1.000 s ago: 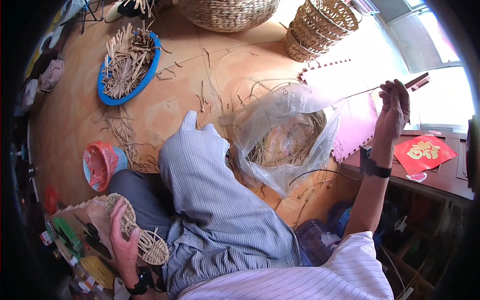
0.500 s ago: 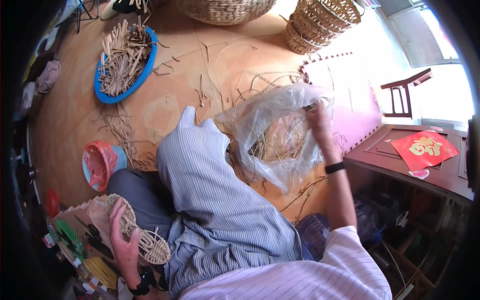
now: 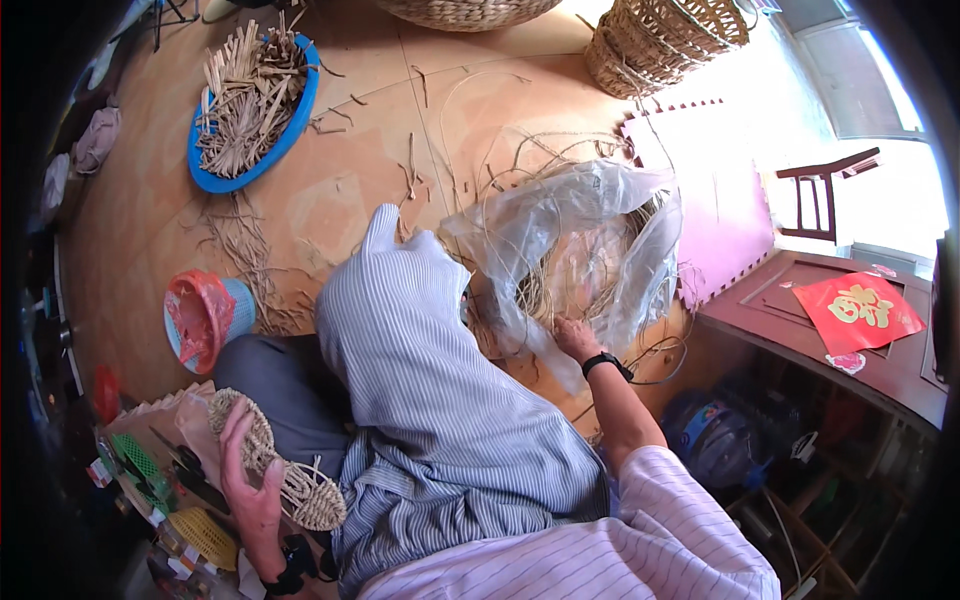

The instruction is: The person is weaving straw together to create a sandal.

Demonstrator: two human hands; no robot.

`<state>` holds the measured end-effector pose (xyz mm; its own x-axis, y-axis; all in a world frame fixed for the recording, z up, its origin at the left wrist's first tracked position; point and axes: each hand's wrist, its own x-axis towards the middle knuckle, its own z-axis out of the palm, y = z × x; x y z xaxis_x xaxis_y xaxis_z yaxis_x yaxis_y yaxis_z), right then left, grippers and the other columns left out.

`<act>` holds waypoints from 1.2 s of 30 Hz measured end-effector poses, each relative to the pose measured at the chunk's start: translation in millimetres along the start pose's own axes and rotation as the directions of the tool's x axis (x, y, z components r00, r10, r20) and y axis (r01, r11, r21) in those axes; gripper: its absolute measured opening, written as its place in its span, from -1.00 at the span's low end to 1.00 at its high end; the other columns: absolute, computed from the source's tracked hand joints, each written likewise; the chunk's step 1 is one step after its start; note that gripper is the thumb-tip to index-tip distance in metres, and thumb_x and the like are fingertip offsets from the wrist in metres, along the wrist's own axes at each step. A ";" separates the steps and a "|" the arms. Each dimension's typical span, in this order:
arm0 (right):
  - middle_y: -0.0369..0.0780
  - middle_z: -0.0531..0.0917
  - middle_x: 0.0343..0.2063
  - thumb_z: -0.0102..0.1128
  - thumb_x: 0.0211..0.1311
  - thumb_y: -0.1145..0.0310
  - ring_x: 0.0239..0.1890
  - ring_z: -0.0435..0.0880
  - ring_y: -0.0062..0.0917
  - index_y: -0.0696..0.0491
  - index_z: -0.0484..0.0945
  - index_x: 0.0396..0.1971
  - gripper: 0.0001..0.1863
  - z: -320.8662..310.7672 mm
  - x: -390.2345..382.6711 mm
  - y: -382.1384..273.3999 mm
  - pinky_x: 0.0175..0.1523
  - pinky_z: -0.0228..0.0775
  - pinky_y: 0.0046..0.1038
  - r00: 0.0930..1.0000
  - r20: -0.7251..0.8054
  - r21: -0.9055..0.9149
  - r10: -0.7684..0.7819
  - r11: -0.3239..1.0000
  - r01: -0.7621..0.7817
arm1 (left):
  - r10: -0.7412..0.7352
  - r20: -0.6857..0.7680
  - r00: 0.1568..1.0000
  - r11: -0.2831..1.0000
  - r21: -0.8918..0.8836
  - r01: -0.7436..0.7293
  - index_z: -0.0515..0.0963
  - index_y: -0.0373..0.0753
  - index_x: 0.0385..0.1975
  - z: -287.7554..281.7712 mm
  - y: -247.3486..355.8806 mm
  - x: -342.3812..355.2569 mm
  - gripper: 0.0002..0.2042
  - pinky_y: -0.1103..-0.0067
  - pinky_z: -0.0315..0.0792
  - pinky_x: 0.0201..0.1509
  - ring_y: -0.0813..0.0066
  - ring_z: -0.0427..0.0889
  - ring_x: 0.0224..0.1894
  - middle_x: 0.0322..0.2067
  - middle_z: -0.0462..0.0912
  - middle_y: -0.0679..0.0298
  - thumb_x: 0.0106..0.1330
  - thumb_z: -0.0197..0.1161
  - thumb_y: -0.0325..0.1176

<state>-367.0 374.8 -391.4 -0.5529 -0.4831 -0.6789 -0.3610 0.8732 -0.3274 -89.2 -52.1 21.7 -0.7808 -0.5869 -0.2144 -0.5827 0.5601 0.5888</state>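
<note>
My left hand [image 3: 250, 478] grips a woven straw piece [image 3: 313, 497], shaped like a sandal sole with loose strands, beside my lap. My right hand [image 3: 575, 338] reaches down to the coil of twine [image 3: 540, 295] inside a crumpled clear plastic bag [image 3: 655, 270]; its fingers are closed on cord at the bag's near side. Long loops of cord spill over the bag and floor. Striped grey cloth [image 3: 420, 370] covers my lap. Scissors [image 3: 188, 462] lie on a cluttered surface at lower left.
Blue tray [image 3: 305, 110] of cut straw, small red-lined basket [image 3: 205, 320], stacked wicker baskets [image 3: 660, 45], large woven basket [image 3: 460, 12], pink foam mat [image 3: 730, 240], dark wooden stool [image 3: 810, 200], brown cabinet top [image 3: 750, 330] with red paper [image 3: 855, 310], water jug [image 3: 720, 440] beneath.
My right hand came down from high at the right, where it held a cord aloft, into the bag, then nearer me to its near side. My left hand stays on the woven piece.
</note>
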 end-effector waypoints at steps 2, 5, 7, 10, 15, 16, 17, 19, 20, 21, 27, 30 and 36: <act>0.06 0.64 -0.03 0.10 0.30 0.32 -0.09 0.71 -0.03 0.06 0.61 -0.16 -0.78 -6.3 -8.0 -5.6 0.03 0.55 -0.10 0.996 -0.067 -0.088 -0.063 0.994 0.057 | -0.003 0.000 1.000 1.000 -0.007 0.003 0.41 -0.40 0.24 -1.0 -2.3 -1.8 -0.43 0.20 0.12 0.52 0.03 0.36 0.39 0.33 0.42 -0.05 0.22 0.22 -0.28; 0.03 0.67 -0.22 0.16 0.26 0.33 -0.19 0.71 -0.01 0.05 0.65 -0.19 -0.80 -31.3 -13.2 -4.3 -0.15 0.57 -0.06 0.973 -0.221 -0.202 -0.067 0.979 0.021 | -0.002 0.002 1.000 1.000 -0.012 0.002 0.42 -0.39 0.24 -0.8 -2.7 0.0 -0.43 0.20 0.13 0.51 0.03 0.36 0.39 0.33 0.42 -0.04 0.23 0.22 -0.27; 0.02 0.68 -0.27 0.14 0.29 0.32 -0.21 0.72 -0.02 0.04 0.65 -0.22 -0.82 -64.0 -19.5 7.0 -0.17 0.56 -0.05 0.960 -0.278 -0.165 -0.016 0.986 -0.032 | -0.001 0.008 1.000 1.000 -0.013 0.001 0.42 -0.39 0.24 0.2 -2.6 1.0 -0.44 0.20 0.14 0.51 0.04 0.36 0.39 0.33 0.42 -0.04 0.24 0.22 -0.26; -0.01 0.70 -0.40 0.04 0.38 0.24 -0.28 0.72 -0.04 0.03 0.63 -0.29 -0.77 -125.9 -41.0 26.9 -0.23 0.52 -0.02 0.895 -0.420 -0.094 0.150 0.974 -0.207 | 0.011 -0.003 1.000 1.000 -0.021 -0.011 0.42 -0.39 0.24 0.5 -3.8 -0.3 -0.43 0.21 0.14 0.51 0.04 0.36 0.39 0.33 0.42 -0.04 0.26 0.24 -0.21; 0.00 0.72 -0.40 -0.01 0.46 0.16 -0.32 0.72 -0.01 -0.03 0.67 -0.24 -0.71 -246.9 -98.0 15.0 -0.25 0.50 -0.01 0.722 -0.671 -0.174 0.169 0.910 -0.375 | -0.014 0.024 1.000 1.000 -0.013 0.015 0.39 -0.41 0.28 -2.9 -5.0 -1.0 -0.35 0.23 0.08 0.54 0.10 0.32 0.42 0.35 0.40 -0.02 0.31 0.26 -0.05; 0.00 0.72 -0.38 0.00 0.47 0.15 -0.31 0.73 -0.04 -0.06 0.68 -0.20 -0.72 -262.0 -106.2 17.1 -0.26 0.52 -0.04 0.717 -0.654 -0.194 0.241 0.862 -0.468 | -0.010 0.023 1.000 1.000 -0.018 0.010 0.39 -0.41 0.28 -2.1 -5.0 0.3 -0.35 0.23 0.08 0.54 0.10 0.32 0.42 0.35 0.40 -0.02 0.31 0.26 -0.05; -0.02 0.74 -0.34 0.03 0.46 0.12 -0.27 0.74 -0.06 -0.06 0.68 -0.20 -0.71 -264.0 -111.0 50.1 -0.23 0.53 -0.05 0.673 -0.697 -0.134 0.248 0.877 -0.462 | 0.004 0.018 1.000 1.000 -0.009 -0.004 0.40 -0.41 0.26 -1.0 -4.8 1.9 -0.38 0.22 0.10 0.53 0.08 0.33 0.41 0.34 0.41 -0.02 0.30 0.25 -0.12; -0.08 0.75 -0.37 -0.01 0.49 0.05 -0.27 0.74 -0.09 -0.05 0.69 -0.22 -0.64 -282.5 -129.6 70.1 -0.21 0.51 -0.07 0.639 -0.717 -0.108 0.278 0.861 -0.497 | 0.014 0.014 1.000 1.000 0.000 -0.014 0.40 -0.41 0.25 1.0 -3.5 -0.4 -0.41 0.22 0.13 0.52 0.05 0.35 0.40 0.33 0.42 -0.02 0.28 0.24 -0.18; -0.10 0.76 -0.37 -0.06 0.51 0.00 -0.30 0.75 -0.12 -0.05 0.69 -0.20 -0.60 -290.2 -137.5 79.0 -0.20 0.51 -0.11 0.614 -0.738 -0.089 0.281 0.861 -0.501 | 0.020 0.004 1.000 1.000 0.000 -0.020 0.40 -0.41 0.25 1.6 -4.8 -0.9 -0.41 0.22 0.12 0.52 0.06 0.35 0.40 0.33 0.41 -0.02 0.26 0.24 -0.21; -0.12 0.76 -0.37 -0.06 0.52 0.01 -0.29 0.76 -0.18 -0.06 0.69 -0.20 -0.60 -302.0 -145.3 57.3 -0.21 0.51 -0.15 0.589 -0.756 -0.015 0.287 0.891 -0.454 | 0.027 0.000 1.000 1.000 0.008 -0.027 0.40 -0.41 0.25 -0.8 -6.6 -1.6 -0.42 0.22 0.12 0.53 0.06 0.34 0.40 0.34 0.41 -0.02 0.25 0.23 -0.23; -0.32 0.56 -0.63 -0.04 0.61 0.13 -0.59 0.56 -0.67 0.12 0.66 -0.20 -0.61 -333.2 -140.0 -17.5 -0.44 0.38 -0.54 0.481 -0.872 0.244 0.089 0.931 0.271 | 0.013 0.023 1.000 1.000 -0.028 -0.012 0.40 -0.39 0.26 1.8 -3.1 2.3 -0.42 0.22 0.10 0.53 0.07 0.34 0.41 0.34 0.41 0.00 0.22 0.22 -0.29; -0.37 0.45 -0.67 -0.08 0.62 0.06 -0.67 0.44 -0.76 0.13 0.65 -0.22 -0.54 -340.7 -152.9 -51.9 -0.50 0.28 -0.60 0.685 -0.705 0.630 0.184 0.608 0.484 | 0.004 0.027 1.000 1.000 -0.010 -0.003 0.40 -0.39 0.26 -0.4 2.7 1.4 -0.41 0.23 0.10 0.53 0.08 0.34 0.41 0.34 0.41 0.00 0.22 0.23 -0.28; -0.39 0.29 -0.69 -0.29 0.68 0.16 -0.74 0.18 -0.73 0.14 0.49 0.01 -0.60 -399.4 -249.4 -146.8 -0.60 -0.02 -0.58 0.618 -0.786 0.535 0.015 -0.485 0.692 | 0.037 0.006 0.999 0.999 -0.011 -0.037 0.42 -0.38 0.25 -1.8 -0.9 0.7 -0.42 0.24 0.15 0.51 0.07 0.38 0.38 0.31 0.46 0.01 0.21 0.24 -0.28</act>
<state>-475.9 341.6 88.5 -0.9374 -0.3357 0.0925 0.1936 -0.7233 -0.6628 -88.7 -54.1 22.4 -0.8030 -0.5624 -0.1970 -0.5511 0.5750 0.6047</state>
